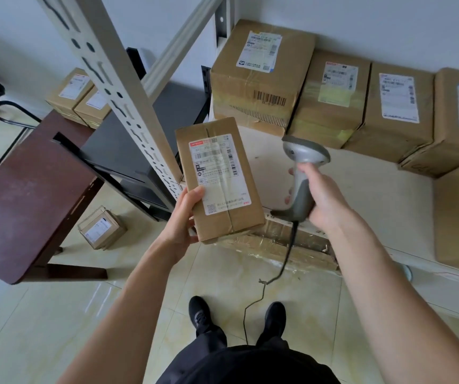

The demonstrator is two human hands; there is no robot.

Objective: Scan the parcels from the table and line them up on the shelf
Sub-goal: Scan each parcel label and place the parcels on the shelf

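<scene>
The front of the shelf [361, 195] lies bare; a row of parcels [333, 98] fills its back, and the upright post [128, 106] blocks the left side.

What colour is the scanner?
Grey: the scanner has a light silver head and darker grey handle, seen in the head view.

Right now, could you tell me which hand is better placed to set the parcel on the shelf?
Left. The left hand already grips the parcel, while the right hand holds the scanner.
</scene>
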